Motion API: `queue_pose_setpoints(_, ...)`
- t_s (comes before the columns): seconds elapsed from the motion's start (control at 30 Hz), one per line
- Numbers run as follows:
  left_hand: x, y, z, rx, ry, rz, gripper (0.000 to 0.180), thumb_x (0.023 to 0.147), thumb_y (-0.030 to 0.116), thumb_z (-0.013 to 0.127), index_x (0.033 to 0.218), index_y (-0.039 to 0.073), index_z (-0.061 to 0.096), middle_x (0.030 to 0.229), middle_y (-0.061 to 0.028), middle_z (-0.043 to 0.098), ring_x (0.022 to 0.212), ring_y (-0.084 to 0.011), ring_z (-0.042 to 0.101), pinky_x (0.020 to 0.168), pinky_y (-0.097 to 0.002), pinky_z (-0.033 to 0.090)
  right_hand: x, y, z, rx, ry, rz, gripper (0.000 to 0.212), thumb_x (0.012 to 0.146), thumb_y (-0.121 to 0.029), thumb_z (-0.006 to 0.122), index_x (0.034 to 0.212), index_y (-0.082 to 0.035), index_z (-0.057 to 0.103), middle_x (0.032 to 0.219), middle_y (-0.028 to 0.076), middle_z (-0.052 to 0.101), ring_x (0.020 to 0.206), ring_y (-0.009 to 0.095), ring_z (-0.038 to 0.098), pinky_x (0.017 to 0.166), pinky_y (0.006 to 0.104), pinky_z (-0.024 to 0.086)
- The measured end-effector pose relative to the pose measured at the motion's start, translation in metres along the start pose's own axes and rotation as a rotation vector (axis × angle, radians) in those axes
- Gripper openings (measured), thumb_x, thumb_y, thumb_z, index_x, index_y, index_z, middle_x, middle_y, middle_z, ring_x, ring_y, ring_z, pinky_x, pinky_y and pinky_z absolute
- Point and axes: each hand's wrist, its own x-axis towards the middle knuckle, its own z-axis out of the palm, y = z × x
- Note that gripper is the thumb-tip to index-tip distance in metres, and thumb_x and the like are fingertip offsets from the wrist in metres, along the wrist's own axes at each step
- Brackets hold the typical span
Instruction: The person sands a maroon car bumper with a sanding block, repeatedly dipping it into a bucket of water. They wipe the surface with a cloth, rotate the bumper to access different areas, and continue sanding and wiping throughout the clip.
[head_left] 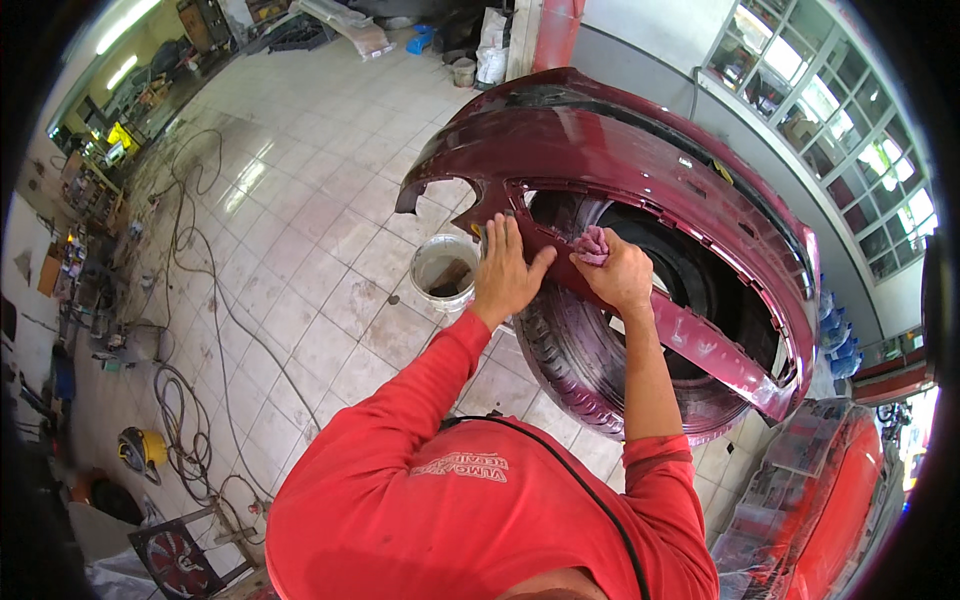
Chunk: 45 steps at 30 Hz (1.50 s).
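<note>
A dark red car bumper [590,150] rests over a tyre [575,350] in front of me. My left hand [508,272] lies on the bumper's left lower section, its fingers stretched out and thumb apart. A thin dark edge shows beside those fingers; what it belongs to is hidden. In my right hand [622,275] a crumpled pink cloth [592,245] is gripped, close against the bumper's lower bar. Pale smudges mark this bar toward its right end. Left of the tyre, below my left hand, stands a white bucket [420,262] with something brown inside.
Hoses and cables [190,430] trail over the tiled floor [310,290] at left, near a yellow-and-black machine [143,450] and a fan [175,560]. A red panel partly covered with sheeting [820,510] stands at lower right. Blue bottles [838,335] sit by the right wall.
</note>
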Motion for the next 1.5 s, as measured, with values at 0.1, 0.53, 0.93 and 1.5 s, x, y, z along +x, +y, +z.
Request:
queue_pose_setpoints(0.1,0.013,-0.039,0.000,-0.021,0.022,-0.075,0.103,0.108,0.069,0.046,0.167,-0.013,0.024,0.174,-0.0380,0.021,0.164,-0.0497,0.019,0.133,-0.0496,0.023,0.000,0.000,0.001,-0.013,-0.007,-0.036,0.045,0.082,-0.048,0.087,0.107,-0.014,0.075,0.088,0.016,0.078,0.086,0.041,0.076,0.076,0.0513,0.059)
queue_pose_setpoints(0.53,0.032,-0.023,-0.030,-0.043,-0.103,-0.224,0.111,0.104,0.072,0.051,0.160,-0.022,0.028,0.168,-0.0442,0.027,0.162,-0.0519,0.023,0.132,-0.0511,0.026,0.002,0.006,0.007,-0.034,0.002,-0.052,0.044,0.081,-0.048,0.086,0.107,-0.014,0.075,0.089,0.017,0.078,0.086,0.042,0.076,0.076,0.0528,0.059)
queue_pose_setpoints(0.93,0.012,-0.015,-0.003,0.055,0.036,-0.094,0.106,0.105,0.070,0.052,0.162,-0.016,0.031,0.170,-0.0384,0.030,0.163,-0.0482,0.024,0.133,-0.0520,0.023,0.003,-0.003,0.004,-0.030,0.007,-0.030,0.044,0.079,-0.048,0.087,0.108,-0.016,0.076,0.090,0.016,0.079,0.085,0.042,0.076,0.076,0.0525,0.060)
queue_pose_setpoints(1.5,0.044,-0.043,-0.012,-0.077,0.098,0.123,0.096,0.105,0.061,0.060,0.158,-0.016,0.038,0.164,-0.0410,0.038,0.155,-0.0547,0.034,0.129,-0.0526,0.032,-0.002,0.004,-0.001,0.013,0.045,-0.079,0.038,0.080,-0.044,0.087,0.097,-0.015,0.071,0.083,0.015,0.076,0.081,0.041,0.075,0.071,0.0527,0.060)
